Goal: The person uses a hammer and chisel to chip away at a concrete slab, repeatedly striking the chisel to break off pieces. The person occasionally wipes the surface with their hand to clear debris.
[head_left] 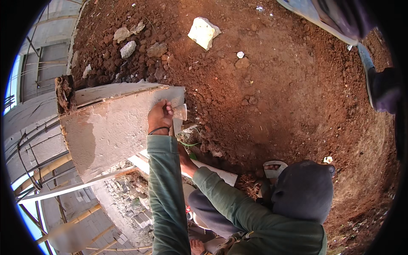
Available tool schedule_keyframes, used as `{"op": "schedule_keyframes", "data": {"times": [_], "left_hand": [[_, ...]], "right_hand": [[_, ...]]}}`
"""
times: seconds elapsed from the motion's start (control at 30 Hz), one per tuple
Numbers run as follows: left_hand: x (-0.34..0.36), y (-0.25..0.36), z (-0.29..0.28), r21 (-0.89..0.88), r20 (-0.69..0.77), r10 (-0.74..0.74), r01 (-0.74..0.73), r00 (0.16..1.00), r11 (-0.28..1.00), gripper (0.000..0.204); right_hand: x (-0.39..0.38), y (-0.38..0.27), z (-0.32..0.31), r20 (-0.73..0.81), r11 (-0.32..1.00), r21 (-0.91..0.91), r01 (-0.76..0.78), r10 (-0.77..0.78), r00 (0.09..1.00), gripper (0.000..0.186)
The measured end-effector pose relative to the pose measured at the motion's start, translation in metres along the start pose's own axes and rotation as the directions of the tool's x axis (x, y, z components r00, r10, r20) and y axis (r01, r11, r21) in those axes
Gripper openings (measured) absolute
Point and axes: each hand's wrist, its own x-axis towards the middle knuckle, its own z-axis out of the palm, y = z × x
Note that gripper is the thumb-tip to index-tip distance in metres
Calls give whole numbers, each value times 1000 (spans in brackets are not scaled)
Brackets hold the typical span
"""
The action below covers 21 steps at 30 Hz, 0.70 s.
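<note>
Plastered slab [110, 127] extends left from the curled left hand [161, 114] and half-hidden right hand [182, 156], whose holds I cannot tell; its face looks mostly coated, its rough upper edge seemingly unfinished.

Slab [106, 127] left, left hand [160, 114] over it, soil [280, 102] right, rocks [204, 32] beyond

You have open room to the right of your left hand [161, 114], over the red soil [272, 110], until blurred purple shapes [350, 17] at the upper right. The grey slab [114, 127] blocks you leftward, a brown stub [65, 93] rising at its far end. Your left sleeve [165, 191] crosses before your right hand [183, 159], closing that side.
</note>
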Motion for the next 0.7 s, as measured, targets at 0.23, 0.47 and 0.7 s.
{"op": "schedule_keyframes", "data": {"times": [0.23,0.47,0.7], "left_hand": [[3,-6,8,150,-101,84,-69,991,986,8],[14,-11,1,123,-87,87,-76,992,990,10],[14,-12,-2,131,-88,87,-75,992,989,12]], "right_hand": [[7,-52,-39,-57,928,-13,-372,371,927,33],[35,-83,-30,-28,935,-350,50,-64,998,35],[33,-88,-19,-84,881,-457,118,-175,981,36]]}}
